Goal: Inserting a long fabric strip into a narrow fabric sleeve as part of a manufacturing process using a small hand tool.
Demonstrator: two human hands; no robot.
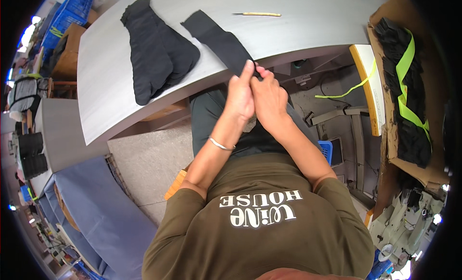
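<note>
A long, flat black fabric piece slants across the front edge of the grey table, its far end lying on the tabletop. My left hand is closed at its near end, thumb stretched along the cloth. Right beside it, touching, my right hand has its fingers curled round the same end. What exactly lies between the fingertips is hidden. To the left, a fanned stack of similar black fabric pieces rests on the table, narrow at the far end and wider near me.
A thin tool with a pale handle and dark tip lies far back on the table. At right, a cardboard box holds black pieces and a neon-yellow strip. Blue fabric drapes at lower left.
</note>
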